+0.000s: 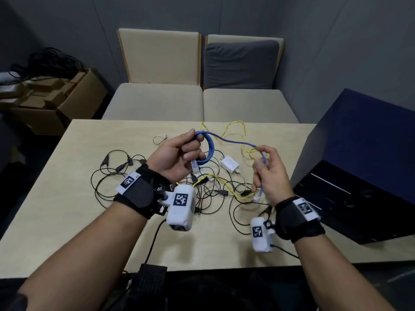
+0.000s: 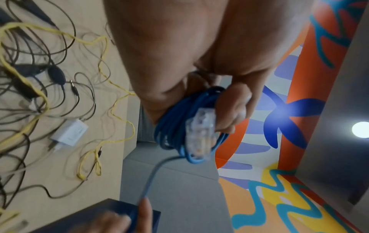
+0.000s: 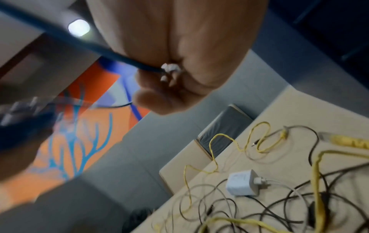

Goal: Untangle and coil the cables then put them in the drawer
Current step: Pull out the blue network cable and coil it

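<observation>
Above the table (image 1: 67, 176), my left hand (image 1: 177, 153) grips a coil of blue cable (image 1: 210, 151) while my right hand (image 1: 269, 173) pinches its loose end, the strand slack between them over the tangle of black and yellow cables (image 1: 215, 185) and the white charger (image 1: 229, 164). From the left wrist I see the coil's several turns and clear plug (image 2: 199, 127) against my fingers (image 2: 233, 108), which the head view barely shows; only the head view shows the dark drawer cabinet (image 1: 363, 158) at the table's right. Square black-and-white code tags (image 1: 180, 199) sit on my wrist gear, and I can read no writing anywhere.
</observation>
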